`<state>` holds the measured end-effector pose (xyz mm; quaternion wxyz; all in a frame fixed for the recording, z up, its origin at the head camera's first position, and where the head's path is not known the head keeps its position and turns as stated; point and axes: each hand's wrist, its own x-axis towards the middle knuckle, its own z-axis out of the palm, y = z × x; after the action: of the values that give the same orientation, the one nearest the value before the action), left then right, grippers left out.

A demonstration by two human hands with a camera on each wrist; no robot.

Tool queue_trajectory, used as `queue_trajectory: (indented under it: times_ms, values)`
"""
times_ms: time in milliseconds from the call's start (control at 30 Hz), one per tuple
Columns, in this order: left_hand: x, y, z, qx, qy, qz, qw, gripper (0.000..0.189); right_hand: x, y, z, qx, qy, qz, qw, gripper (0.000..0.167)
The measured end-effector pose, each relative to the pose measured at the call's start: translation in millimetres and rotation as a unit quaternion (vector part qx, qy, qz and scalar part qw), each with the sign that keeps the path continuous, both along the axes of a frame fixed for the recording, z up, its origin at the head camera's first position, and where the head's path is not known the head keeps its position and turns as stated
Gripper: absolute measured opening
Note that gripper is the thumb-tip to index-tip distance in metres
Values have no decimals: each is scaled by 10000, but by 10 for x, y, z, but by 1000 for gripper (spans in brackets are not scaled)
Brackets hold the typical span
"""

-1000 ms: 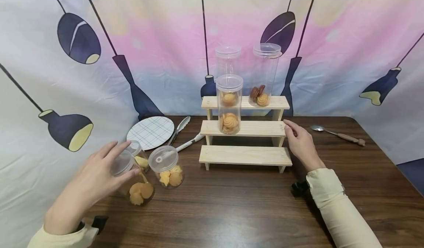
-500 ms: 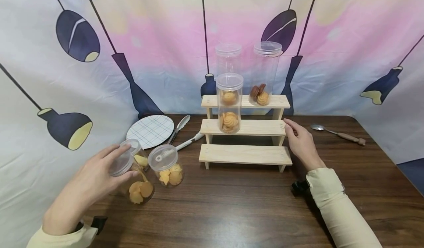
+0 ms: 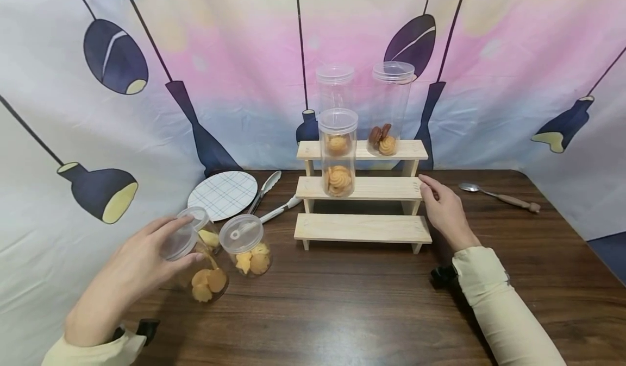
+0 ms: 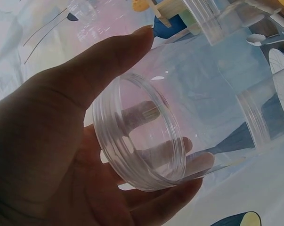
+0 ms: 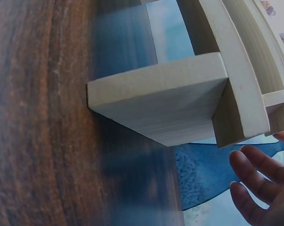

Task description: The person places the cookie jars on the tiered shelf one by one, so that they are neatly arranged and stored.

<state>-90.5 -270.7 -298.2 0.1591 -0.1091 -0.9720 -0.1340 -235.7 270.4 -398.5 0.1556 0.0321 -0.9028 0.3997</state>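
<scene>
Our left hand (image 3: 134, 263) curls round the top of a clear jar (image 3: 180, 244), left on the table (image 3: 323, 311); we would best lift it upright, past the neighbouring jar (image 3: 244, 234). Our right hand (image 3: 446, 216) touches the rack (image 3: 362, 227); whether it pinches, we cannot tell.

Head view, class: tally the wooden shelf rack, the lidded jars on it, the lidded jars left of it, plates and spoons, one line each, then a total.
Shelf rack: 1
Jars on the rack: 3
Jars left of the rack: 3
Plate: 1
Spoon: 1
Total: 9
</scene>
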Motion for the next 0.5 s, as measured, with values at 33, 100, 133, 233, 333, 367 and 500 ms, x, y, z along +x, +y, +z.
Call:
queue_trajectory:
  times_ms: [33, 100, 133, 233, 333, 367, 500]
  values:
    - [-4, 1, 5, 7, -15, -2, 10000, 72, 3, 5, 0, -2, -2, -12, 10000, 54]
    - [-6, 1, 12, 20, -29, -13, 10000, 72, 10, 13, -3, 1, -14, -13, 10000, 55]
    - [-7, 0, 15, 32, -27, -17, 10000, 72, 13, 14, -4, -3, -18, -1, 10000, 55]
    - [-4, -13, 13, 14, 21, -22, 10000, 71, 19, 10, -11, -10, -42, 55, 10000, 55]
    - [-1, -28, 12, -30, 90, -25, 10000, 72, 17, 4, -17, -27, -1, 71, 10000, 55]
    - [0, -33, 13, -52, 109, -29, 9999, 72, 14, 4, -18, -28, 15, 68, 10000, 55]
    - [9, -41, 34, -102, 190, -33, 9998, 73, -5, 5, -6, -7, 100, 48, 9999, 54]
